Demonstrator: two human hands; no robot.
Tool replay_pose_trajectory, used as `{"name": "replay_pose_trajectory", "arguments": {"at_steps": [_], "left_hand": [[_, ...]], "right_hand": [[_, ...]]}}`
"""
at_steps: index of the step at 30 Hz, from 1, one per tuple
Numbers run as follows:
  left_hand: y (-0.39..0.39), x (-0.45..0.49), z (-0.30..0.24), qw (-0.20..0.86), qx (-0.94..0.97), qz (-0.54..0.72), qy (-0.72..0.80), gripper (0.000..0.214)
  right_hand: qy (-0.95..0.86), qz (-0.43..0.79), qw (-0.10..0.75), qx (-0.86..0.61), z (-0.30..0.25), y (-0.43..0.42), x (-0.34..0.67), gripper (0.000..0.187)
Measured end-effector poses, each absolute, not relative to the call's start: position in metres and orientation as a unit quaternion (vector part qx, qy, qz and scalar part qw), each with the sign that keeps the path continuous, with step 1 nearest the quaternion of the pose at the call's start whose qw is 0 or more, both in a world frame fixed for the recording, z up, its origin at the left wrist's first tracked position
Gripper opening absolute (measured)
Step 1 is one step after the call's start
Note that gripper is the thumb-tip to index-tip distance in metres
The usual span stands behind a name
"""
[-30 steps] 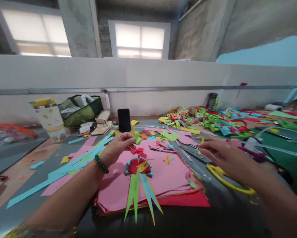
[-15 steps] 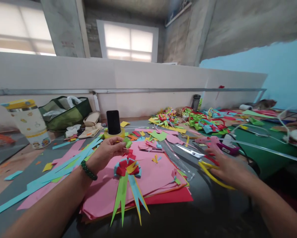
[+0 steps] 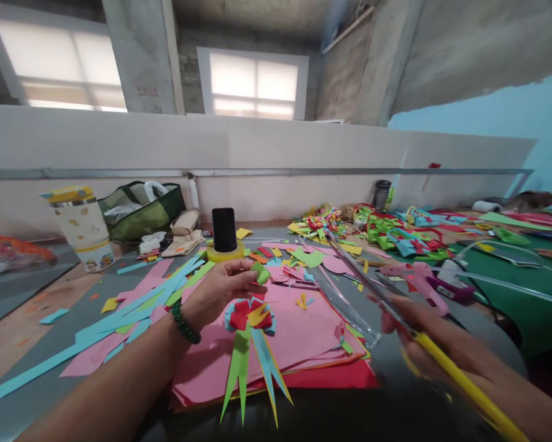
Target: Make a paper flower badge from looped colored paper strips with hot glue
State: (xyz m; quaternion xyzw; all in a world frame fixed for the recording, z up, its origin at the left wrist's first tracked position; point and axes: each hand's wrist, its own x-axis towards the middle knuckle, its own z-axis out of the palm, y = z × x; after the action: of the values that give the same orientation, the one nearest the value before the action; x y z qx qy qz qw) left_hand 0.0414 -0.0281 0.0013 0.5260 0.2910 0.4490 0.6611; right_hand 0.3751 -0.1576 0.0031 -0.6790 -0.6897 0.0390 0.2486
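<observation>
My left hand point(image 3: 220, 288) pinches a small green paper piece point(image 3: 260, 272) above a paper rosette point(image 3: 249, 314) of red, yellow and blue loops with long green and blue tails. The rosette lies on a stack of pink paper point(image 3: 298, 334). My right hand point(image 3: 423, 331) is closed round the yellow handles of large scissors point(image 3: 372, 285), whose long blades point up and away over the table. A green bead bracelet point(image 3: 183, 322) sits on my left wrist.
A black phone point(image 3: 224, 229) stands in a yellow tape roll. A patterned cup point(image 3: 85, 227) and green bag point(image 3: 142, 212) sit far left. Blue paper strips point(image 3: 119, 319) lie left; a pink glue gun point(image 3: 414, 279) and piles of coloured paper cuttings point(image 3: 395, 230) lie right.
My right hand has picked up the yellow-handled scissors from the table and lifted them. My left hand kept hold of the green piece near the rosette.
</observation>
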Motion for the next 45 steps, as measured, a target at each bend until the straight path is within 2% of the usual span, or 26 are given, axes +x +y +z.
{"name": "replay_pose_trajectory", "arguments": {"at_steps": [2,4,10,16,19,24,35,45], "left_hand": [[-0.031,0.043,0.003,0.662,0.528,0.447,0.288,0.031],[-0.033,0.043,0.004,0.663,0.529,0.447,0.284,0.031],[-0.035,0.045,0.005,0.661,0.529,0.457,0.274,0.032],[-0.041,0.048,0.007,0.661,0.538,0.445,0.274,0.032],[-0.043,0.05,0.007,0.666,0.537,0.442,0.27,0.031],[-0.045,0.053,0.006,0.668,0.541,0.433,0.272,0.033],[-0.048,0.054,0.007,0.682,0.541,0.416,0.263,0.03],[-0.047,0.053,0.005,0.688,0.55,0.399,0.256,0.027]], "right_hand": [[-0.686,0.133,0.249,-0.671,0.008,-0.153,0.357,0.071],[-0.693,0.166,0.251,-0.655,0.013,-0.148,0.346,0.073],[-0.786,0.101,0.138,-0.594,0.02,-0.147,0.337,0.08],[-0.782,0.101,0.107,-0.606,0.022,-0.144,0.318,0.086],[-0.783,0.093,0.111,-0.605,0.019,-0.141,0.313,0.088],[-0.794,0.084,0.144,-0.585,0.015,-0.141,0.307,0.075],[-0.778,0.108,0.131,-0.606,0.016,-0.142,0.304,0.075],[-0.771,0.126,0.123,-0.612,0.017,-0.143,0.305,0.066]]}}
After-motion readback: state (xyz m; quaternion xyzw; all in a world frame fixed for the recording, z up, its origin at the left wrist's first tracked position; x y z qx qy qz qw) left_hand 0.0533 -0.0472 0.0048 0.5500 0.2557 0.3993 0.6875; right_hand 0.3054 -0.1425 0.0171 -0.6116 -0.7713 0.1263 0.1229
